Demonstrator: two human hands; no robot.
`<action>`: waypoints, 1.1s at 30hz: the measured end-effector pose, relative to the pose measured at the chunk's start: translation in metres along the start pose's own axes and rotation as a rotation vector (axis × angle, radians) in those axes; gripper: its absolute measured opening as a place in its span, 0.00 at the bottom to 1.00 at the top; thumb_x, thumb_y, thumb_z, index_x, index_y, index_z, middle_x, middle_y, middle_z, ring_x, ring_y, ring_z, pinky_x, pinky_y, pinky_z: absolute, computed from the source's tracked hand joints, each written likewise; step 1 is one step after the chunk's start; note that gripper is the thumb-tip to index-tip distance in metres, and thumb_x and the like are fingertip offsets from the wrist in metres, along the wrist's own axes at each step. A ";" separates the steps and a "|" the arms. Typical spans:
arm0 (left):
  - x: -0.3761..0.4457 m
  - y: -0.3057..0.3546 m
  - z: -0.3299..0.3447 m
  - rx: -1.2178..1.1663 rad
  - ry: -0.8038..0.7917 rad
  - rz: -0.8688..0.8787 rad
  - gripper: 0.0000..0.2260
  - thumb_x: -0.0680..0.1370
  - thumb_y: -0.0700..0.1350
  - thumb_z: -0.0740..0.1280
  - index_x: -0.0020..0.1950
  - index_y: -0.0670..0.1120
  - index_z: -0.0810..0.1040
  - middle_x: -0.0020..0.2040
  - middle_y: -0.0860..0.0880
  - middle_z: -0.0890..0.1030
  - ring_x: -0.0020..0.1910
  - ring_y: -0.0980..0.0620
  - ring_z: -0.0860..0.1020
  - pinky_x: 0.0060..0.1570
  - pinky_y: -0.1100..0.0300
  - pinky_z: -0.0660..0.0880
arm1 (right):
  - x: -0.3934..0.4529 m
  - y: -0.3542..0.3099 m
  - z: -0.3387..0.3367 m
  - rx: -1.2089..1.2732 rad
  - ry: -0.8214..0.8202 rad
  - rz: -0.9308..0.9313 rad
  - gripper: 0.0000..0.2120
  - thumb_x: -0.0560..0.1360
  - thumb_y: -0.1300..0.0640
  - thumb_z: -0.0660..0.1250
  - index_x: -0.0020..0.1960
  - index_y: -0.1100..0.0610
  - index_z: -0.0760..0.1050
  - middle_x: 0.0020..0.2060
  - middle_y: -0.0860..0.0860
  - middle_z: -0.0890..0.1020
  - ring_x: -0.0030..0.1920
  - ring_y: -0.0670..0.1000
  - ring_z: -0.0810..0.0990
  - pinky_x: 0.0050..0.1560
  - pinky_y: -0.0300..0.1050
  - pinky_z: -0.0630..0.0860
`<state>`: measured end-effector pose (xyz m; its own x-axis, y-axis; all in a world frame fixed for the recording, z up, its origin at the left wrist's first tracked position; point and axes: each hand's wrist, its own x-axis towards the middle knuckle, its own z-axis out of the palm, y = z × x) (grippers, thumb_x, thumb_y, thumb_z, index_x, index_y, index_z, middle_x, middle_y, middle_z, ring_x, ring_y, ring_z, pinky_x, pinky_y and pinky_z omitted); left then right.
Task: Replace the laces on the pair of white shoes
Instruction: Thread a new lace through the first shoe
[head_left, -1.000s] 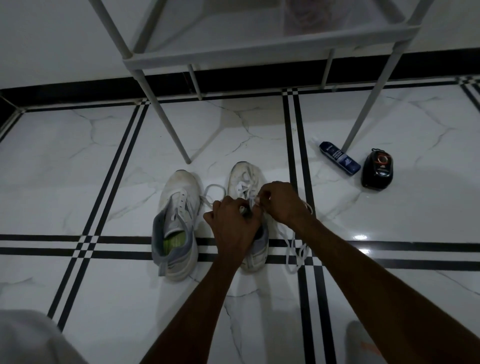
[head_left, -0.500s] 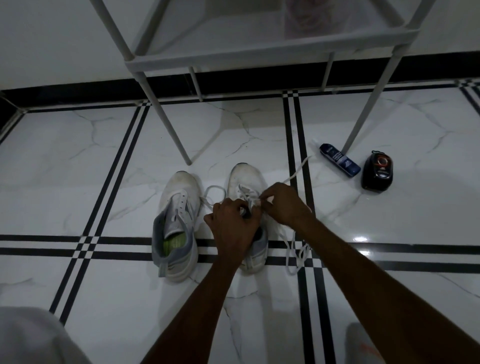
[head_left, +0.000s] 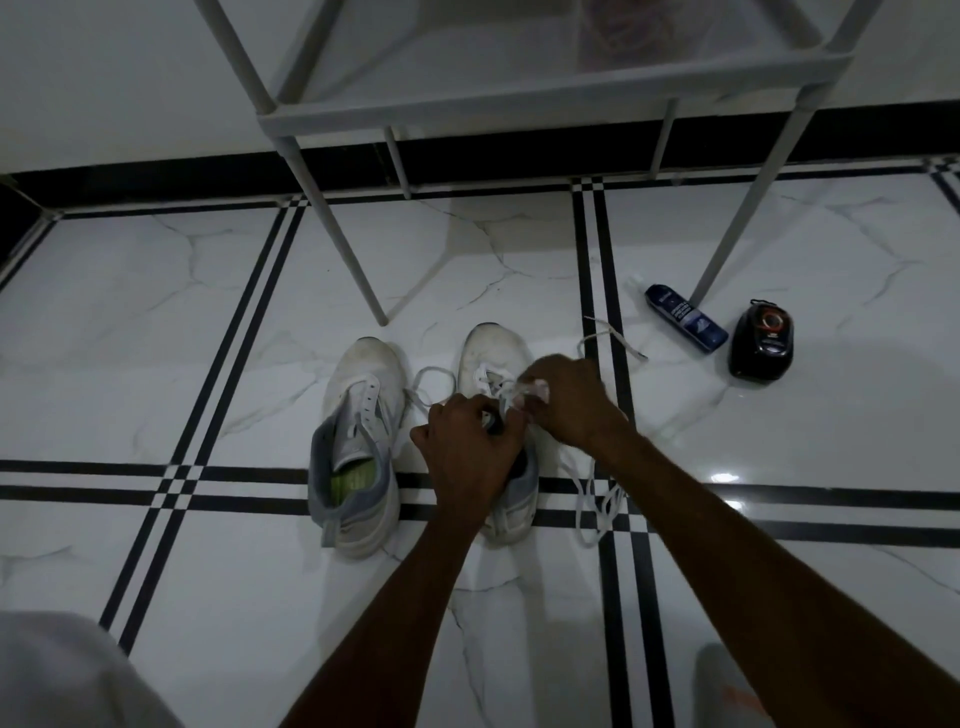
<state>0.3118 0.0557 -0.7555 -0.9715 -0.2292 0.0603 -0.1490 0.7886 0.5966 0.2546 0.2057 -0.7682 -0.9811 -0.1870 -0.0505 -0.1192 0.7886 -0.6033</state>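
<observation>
Two white shoes stand side by side on the marble floor. The left shoe (head_left: 358, 441) has no lace in its eyelets and shows a green insole. Both my hands work over the right shoe (head_left: 491, 358). My left hand (head_left: 467, 441) grips that shoe's tongue area and hides its middle. My right hand (head_left: 566, 400) pinches a white lace (head_left: 597, 499) near the upper eyelets. The lace's loose end (head_left: 615, 338) curls on the floor to the right. Another lace loop (head_left: 428, 376) lies between the shoes.
A white metal rack (head_left: 332, 218) stands just behind the shoes, its legs on the floor. A blue bottle (head_left: 685, 318) lies on its side and a black round container (head_left: 761, 343) sits at the right. The black skirting and wall run behind.
My right hand has pulled the lace through, and its free end has swung out and dropped onto the floor to the right of the shoe. My left hand stays on the shoe.
</observation>
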 end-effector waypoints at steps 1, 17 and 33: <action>0.000 -0.001 0.000 -0.001 0.005 0.002 0.15 0.74 0.63 0.63 0.39 0.54 0.81 0.36 0.55 0.79 0.44 0.52 0.79 0.50 0.47 0.71 | -0.002 -0.003 0.005 -0.008 -0.004 -0.009 0.10 0.75 0.54 0.70 0.53 0.56 0.83 0.54 0.56 0.82 0.56 0.60 0.80 0.60 0.58 0.74; 0.012 0.004 -0.015 -0.227 0.028 0.133 0.13 0.74 0.53 0.70 0.56 0.49 0.79 0.49 0.52 0.78 0.50 0.51 0.76 0.52 0.48 0.76 | -0.002 -0.015 -0.049 0.233 -0.178 0.192 0.07 0.76 0.54 0.71 0.49 0.58 0.83 0.40 0.53 0.85 0.37 0.48 0.82 0.42 0.47 0.82; 0.091 0.022 -0.040 -0.305 -0.373 0.383 0.22 0.73 0.49 0.77 0.66 0.50 0.80 0.67 0.50 0.78 0.67 0.55 0.74 0.67 0.63 0.68 | 0.004 -0.032 -0.106 0.532 -0.108 0.131 0.11 0.78 0.50 0.69 0.51 0.58 0.77 0.38 0.50 0.83 0.31 0.36 0.78 0.36 0.37 0.75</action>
<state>0.2272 0.0294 -0.7043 -0.9529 0.2964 0.0647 0.2293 0.5641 0.7932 0.2385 0.2421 -0.6651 -0.9579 -0.1886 -0.2165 0.1233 0.4105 -0.9035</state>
